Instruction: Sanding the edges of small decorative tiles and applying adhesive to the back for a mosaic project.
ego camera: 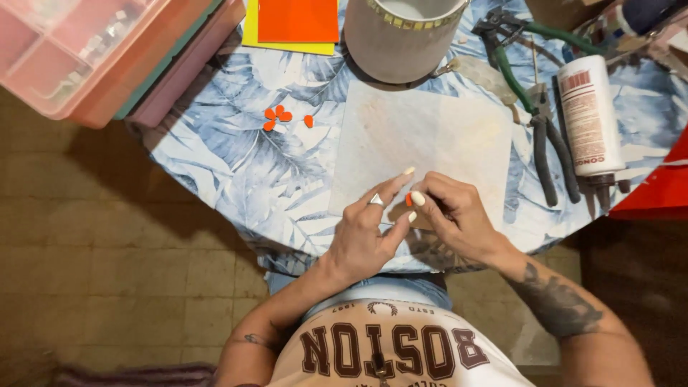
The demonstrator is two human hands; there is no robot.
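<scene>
Two hands meet over the tile (423, 136): right hand (459, 218) fingers pinch an orange chip (408, 199); left hand (365, 233) fingers apart, seemingly empty.

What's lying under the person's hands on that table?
Under the left hand and right hand lies a pale square tile on the leaf-print cloth. The right fingers pinch a small orange piece. The hands cover the tile's near edge.

five orange pieces (278, 115), two pliers (552, 143), one bottle (589, 115)

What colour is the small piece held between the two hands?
Orange piece, seen best in the head view.
</scene>
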